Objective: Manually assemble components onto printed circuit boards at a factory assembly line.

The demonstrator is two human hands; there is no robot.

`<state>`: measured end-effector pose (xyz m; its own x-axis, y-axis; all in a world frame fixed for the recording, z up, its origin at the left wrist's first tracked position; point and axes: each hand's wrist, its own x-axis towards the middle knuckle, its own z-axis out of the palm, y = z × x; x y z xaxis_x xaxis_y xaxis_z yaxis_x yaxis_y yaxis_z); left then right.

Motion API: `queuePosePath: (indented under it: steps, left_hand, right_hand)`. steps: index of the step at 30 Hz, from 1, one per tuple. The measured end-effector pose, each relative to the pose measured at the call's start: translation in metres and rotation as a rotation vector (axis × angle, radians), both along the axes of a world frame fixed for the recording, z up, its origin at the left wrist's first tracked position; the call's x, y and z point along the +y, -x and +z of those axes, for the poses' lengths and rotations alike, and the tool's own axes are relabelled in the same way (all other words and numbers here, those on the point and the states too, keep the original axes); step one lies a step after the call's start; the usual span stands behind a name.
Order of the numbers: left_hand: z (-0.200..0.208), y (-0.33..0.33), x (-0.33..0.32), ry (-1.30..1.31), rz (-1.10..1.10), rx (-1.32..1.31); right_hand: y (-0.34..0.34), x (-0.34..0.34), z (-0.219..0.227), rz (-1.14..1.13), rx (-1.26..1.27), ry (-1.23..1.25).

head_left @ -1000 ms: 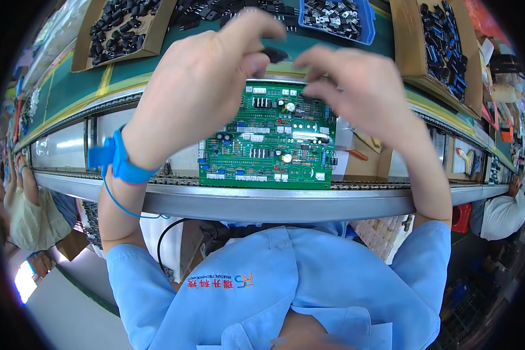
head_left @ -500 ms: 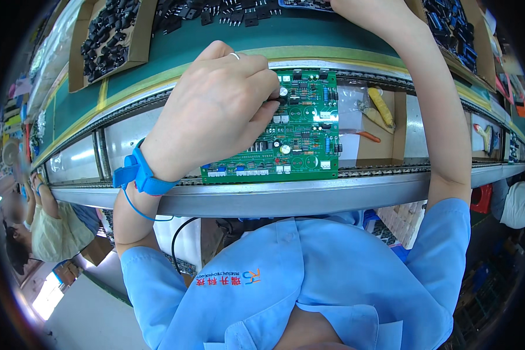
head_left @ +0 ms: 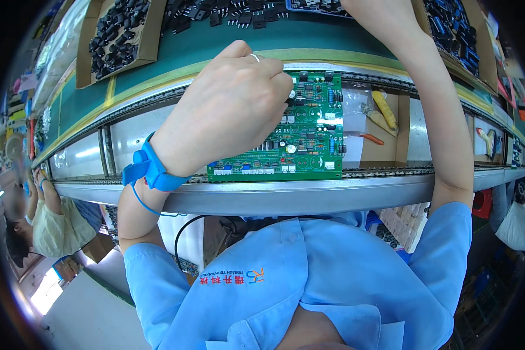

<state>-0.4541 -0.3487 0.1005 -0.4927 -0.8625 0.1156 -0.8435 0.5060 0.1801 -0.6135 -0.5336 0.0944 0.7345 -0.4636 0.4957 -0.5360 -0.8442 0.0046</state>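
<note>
The left hand (head_left: pixel 230 111) rests on the green circuit board (head_left: pixel 300 137), fingers curled together with their tips pressed on its left part — what they pinch is hidden. The board lies on the conveyor rails (head_left: pixel 379 172), near the person. The right arm (head_left: pixel 437 99) reaches far to the component trays (head_left: pixel 119 38); its fingers are out of view.

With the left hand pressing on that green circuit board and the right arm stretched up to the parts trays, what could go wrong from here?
1. The left hand covers much of the circuit board; its fingertips press among the parts and might bend a lead.
2. The board lies on the conveyor rail edge and could shift under one-handed pressure.
3. The right hand is out of view above; the forearm might brush the black parts in the cardboard tray.
</note>
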Motion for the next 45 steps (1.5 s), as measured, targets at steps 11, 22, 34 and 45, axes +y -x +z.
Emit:
queuePosePath:
  steps: [11, 22, 34, 45]
  left_hand:
    - [0.012, -0.013, 0.005, 0.094, 0.119, 0.012]
    - [0.003, -0.165, -0.029, 0.188, 0.703, 0.29]
    - [0.006, -0.139, -0.026, 0.471, 0.707, 0.283]
    - [-0.027, -0.078, -0.046, 0.288, 0.614, -0.014]
  right_hand:
    - [0.038, 0.025, 0.017, 0.254, -0.096, -0.184]
    - [0.069, 0.078, 0.019, 0.167, -0.239, -0.846]
    - [0.067, 0.084, 0.003, 0.198, -0.229, -0.933]
    - [0.066, 0.091, 0.001, 0.279, -0.22, -0.984]
